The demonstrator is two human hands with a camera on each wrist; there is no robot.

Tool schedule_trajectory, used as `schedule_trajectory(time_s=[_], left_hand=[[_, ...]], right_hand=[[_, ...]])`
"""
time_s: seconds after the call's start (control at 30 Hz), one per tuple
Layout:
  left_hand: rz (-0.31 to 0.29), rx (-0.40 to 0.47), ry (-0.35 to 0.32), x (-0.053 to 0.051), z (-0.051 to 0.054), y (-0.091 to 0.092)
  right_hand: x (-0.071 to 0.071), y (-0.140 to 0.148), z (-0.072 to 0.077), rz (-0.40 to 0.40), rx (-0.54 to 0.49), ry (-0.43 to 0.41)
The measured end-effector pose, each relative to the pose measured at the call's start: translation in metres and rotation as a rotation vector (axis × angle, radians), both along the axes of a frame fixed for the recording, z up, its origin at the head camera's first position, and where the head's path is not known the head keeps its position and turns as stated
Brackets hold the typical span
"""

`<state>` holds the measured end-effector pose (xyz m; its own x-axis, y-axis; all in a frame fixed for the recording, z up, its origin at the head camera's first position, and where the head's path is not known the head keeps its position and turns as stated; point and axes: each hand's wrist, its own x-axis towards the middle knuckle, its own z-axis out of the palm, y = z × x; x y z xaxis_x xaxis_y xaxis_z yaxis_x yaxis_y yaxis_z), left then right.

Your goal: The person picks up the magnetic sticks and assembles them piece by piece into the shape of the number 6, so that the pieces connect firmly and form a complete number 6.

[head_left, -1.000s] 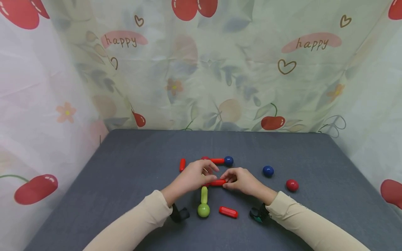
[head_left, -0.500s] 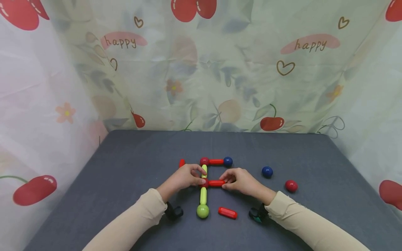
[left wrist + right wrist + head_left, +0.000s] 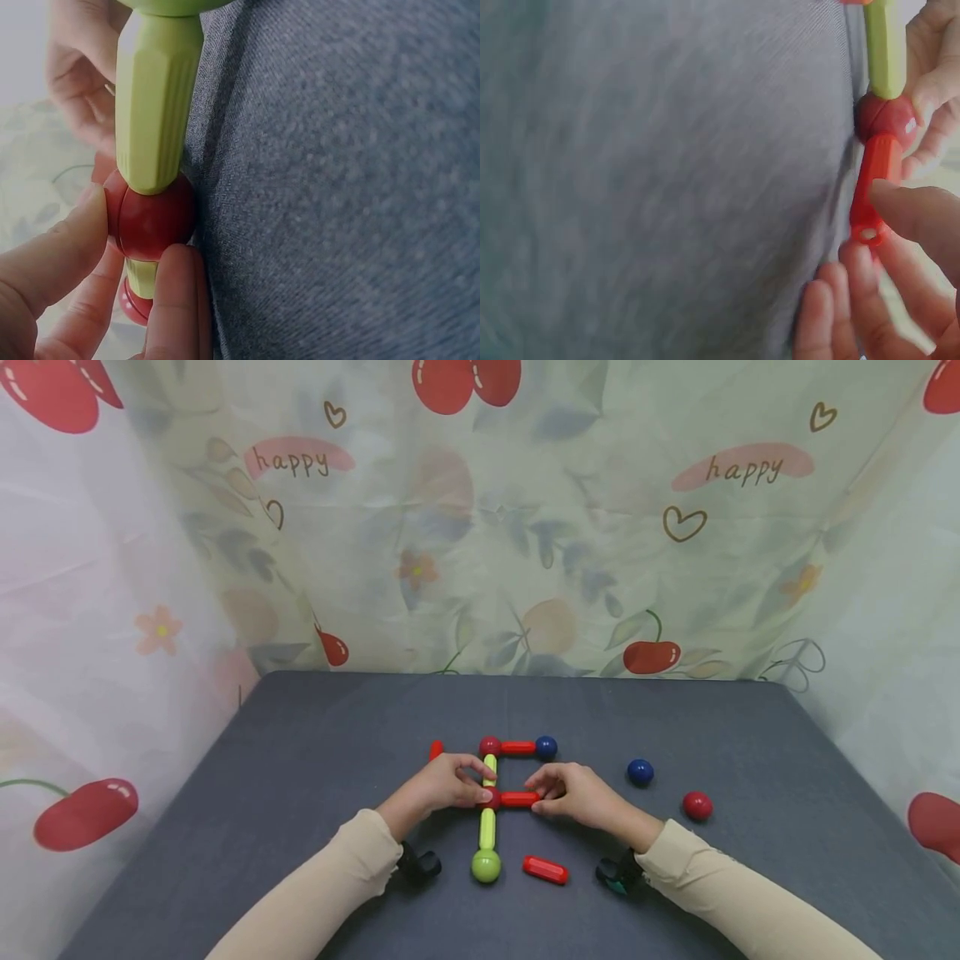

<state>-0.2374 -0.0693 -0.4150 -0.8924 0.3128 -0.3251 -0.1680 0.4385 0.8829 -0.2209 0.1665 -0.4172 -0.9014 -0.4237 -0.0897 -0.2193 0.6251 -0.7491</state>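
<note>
My left hand (image 3: pixel 450 781) pinches the middle red ball (image 3: pixel 154 217) between thumb and fingers. With thumb and fingertips my right hand (image 3: pixel 573 791) holds the outer end of a red rod (image 3: pixel 877 176), whose other end meets that ball. A green rod (image 3: pixel 487 829) runs from the ball toward me to a green ball (image 3: pixel 486 865). Away from me, another green rod (image 3: pixel 491 767), partly covered by left fingers, leads to a far red ball (image 3: pixel 490 746). From there a red rod (image 3: pixel 517 747) reaches a blue ball (image 3: pixel 546 747) on the right.
On the dark cloth-covered table (image 3: pixel 337 718) lie a loose red rod (image 3: pixel 546 869) near the front and a partly hidden red rod (image 3: pixel 437 748) behind my left hand. To the right are a loose blue ball (image 3: pixel 641 772) and a red ball (image 3: pixel 697 806). Patterned curtains (image 3: pixel 480 527) surround the table.
My left hand has lowered and shifted slightly left, and its fingers now pinch the middle red ball. The right hand stays at the red rod's end.
</note>
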Motion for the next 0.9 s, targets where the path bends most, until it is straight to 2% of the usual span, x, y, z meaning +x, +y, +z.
schedule_trajectory(time_s=[0.23,0.5,0.67,0.9], left_hand=[[-0.007,-0.004,0.003,0.002,0.001,-0.001],[-0.002,0.002,-0.011,0.001,0.001,0.000],[0.003,-0.008,-0.014,0.000,0.001,0.000],[0.009,-0.008,-0.016,0.000,0.001,0.000]], right_hand=[[0.018,-0.006,0.019,-0.066,-0.015,-0.050],[0.041,-0.009,0.041,0.015,-0.018,-0.083],[0.051,-0.010,0.040,0.058,0.016,-0.128],[0.058,-0.006,0.024,0.121,0.039,-0.192]])
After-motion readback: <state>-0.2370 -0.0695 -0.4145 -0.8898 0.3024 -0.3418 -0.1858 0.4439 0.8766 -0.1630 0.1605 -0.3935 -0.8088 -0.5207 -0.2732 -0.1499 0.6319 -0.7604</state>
